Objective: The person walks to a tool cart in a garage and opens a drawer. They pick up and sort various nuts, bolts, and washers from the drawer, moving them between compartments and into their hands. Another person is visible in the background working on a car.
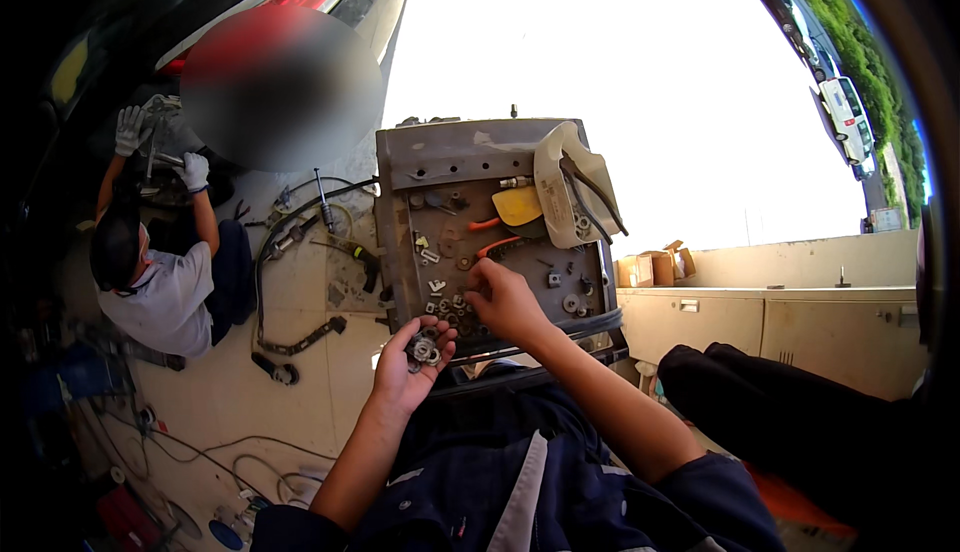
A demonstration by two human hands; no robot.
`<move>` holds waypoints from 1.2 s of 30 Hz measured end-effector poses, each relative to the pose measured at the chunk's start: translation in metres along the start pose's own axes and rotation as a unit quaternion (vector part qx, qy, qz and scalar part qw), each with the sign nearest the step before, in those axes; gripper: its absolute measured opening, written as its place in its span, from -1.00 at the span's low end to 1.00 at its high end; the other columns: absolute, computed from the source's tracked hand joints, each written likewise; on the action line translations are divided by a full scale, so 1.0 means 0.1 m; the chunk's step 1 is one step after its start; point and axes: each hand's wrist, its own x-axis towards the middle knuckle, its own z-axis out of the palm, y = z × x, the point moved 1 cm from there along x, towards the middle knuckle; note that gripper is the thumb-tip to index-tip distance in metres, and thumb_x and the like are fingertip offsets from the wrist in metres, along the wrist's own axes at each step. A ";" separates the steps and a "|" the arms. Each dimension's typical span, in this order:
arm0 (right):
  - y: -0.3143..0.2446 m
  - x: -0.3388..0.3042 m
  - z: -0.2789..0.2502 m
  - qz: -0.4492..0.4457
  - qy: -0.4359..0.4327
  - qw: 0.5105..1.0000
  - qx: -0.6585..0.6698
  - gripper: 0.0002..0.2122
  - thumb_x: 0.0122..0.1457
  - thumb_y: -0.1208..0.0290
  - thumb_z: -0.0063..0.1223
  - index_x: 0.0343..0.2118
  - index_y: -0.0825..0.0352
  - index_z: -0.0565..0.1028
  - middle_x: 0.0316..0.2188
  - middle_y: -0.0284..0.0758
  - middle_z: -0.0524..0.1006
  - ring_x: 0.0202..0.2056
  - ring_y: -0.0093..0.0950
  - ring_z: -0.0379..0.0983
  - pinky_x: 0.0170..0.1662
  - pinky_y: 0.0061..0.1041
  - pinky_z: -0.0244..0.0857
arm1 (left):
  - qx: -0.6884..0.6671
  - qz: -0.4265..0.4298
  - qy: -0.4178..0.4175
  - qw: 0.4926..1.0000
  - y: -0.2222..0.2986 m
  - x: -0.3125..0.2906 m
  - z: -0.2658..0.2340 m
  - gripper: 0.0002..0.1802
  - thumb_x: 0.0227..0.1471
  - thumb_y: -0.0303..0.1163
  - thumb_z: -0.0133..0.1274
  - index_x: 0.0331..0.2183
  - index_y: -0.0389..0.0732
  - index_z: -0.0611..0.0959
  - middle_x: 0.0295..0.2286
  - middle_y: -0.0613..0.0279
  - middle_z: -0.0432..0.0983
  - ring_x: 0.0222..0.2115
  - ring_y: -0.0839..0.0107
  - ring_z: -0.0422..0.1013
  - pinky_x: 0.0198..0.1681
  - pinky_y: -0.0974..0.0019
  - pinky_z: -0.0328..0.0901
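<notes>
A dark metal tool tray [400, 282] with a raised back wall stands before me, loose hardware scattered over its bottom. Cupped at its near left corner, my left hand [405, 370] holds a small heap of metal nuts [424, 348] in the palm. My right hand [507, 304] hovers over the near middle of the tray, fingers curled together in a pinch. Whatever those fingertips hold, if anything, is hidden. Beneath and beside them lie more nuts [455, 310]. Orange-handled pliers [497, 246] rest just beyond my right hand.
A yellow piece [517, 206] and a cream plastic container [560, 192] sit at the tray's far right. On the left, a gloved co-worker [165, 292] crouches by a car. Hoses and an air tool [365, 262] lie on the floor. Low cabinets [690, 327] stand right.
</notes>
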 end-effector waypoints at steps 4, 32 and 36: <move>-0.27 -0.13 -0.07 -0.016 -0.103 0.986 0.130 -0.80 0.06 0.41 0.23 -0.36 0.37 0.45 -0.40 -0.26 0.46 -0.41 -0.45 0.42 -0.31 -0.42 0.33 | -0.034 0.004 -0.003 0.999 -0.03 0.00 0.08 -0.77 0.24 -0.29 -0.07 -0.25 -0.25 0.55 -0.29 0.10 0.54 -0.22 0.23 0.48 -0.19 0.25 0.44; 0.09 -0.07 0.07 0.170 0.052 0.922 0.343 -0.73 0.01 0.32 0.28 -0.30 0.33 0.46 -0.33 -0.40 0.38 -0.27 -0.59 0.31 -0.29 -0.59 0.23 | 0.000 0.001 -0.015 1.000 0.14 -0.03 -0.07 -0.75 0.24 -0.25 -0.07 -0.31 -0.23 0.56 -0.33 0.13 0.55 -0.27 0.26 0.49 -0.26 0.28 0.45; -0.20 -0.27 0.07 -0.079 0.038 0.994 0.061 -0.68 0.01 0.27 0.29 -0.24 0.31 0.46 -0.21 -0.29 0.41 -0.11 -0.35 0.30 -0.10 -0.43 0.23 | -0.013 -0.007 0.000 1.000 0.07 -0.02 0.09 -0.68 0.26 -0.21 -0.11 -0.24 -0.27 0.58 -0.31 0.12 0.56 -0.28 0.24 0.50 -0.24 0.23 0.46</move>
